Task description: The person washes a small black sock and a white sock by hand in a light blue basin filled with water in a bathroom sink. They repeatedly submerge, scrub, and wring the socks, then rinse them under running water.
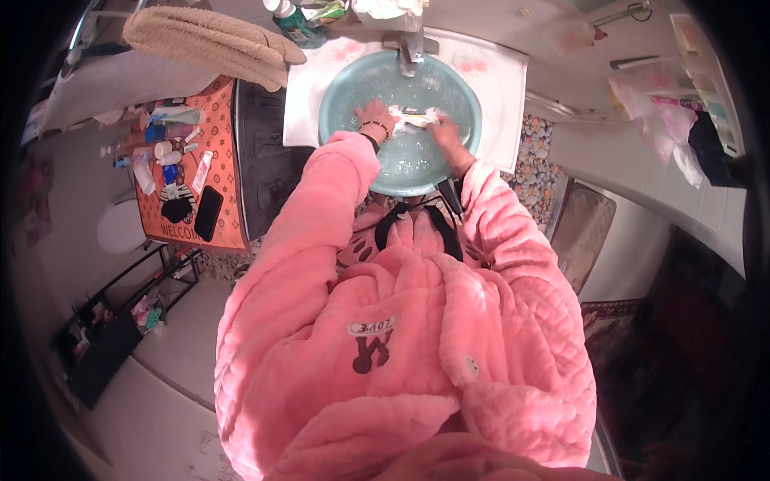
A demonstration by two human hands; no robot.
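A round teal plastic basin [415, 170] sits in the white sink [504, 90], below the metal faucet [411, 53]. Clear water with bubbles covers its bottom. Stretched between my hands, inside the basin, is a small white cloth [414, 116] with a yellow and dark stripe. My left hand [377, 116], with a beaded bracelet at the wrist, holds the cloth's left end. The right end is in my right hand [446, 133], between thumb and fingers. Parts of the fingers are hidden by the cloth and the glare on the water.
A folded tan towel [207, 45] hangs to the upper left. A green bottle [299, 29] stands behind the sink. On the left, an orange mat [225, 150] bears tubes, bottles and a black phone [209, 213]. Plastic bags [652, 102] hang on the right.
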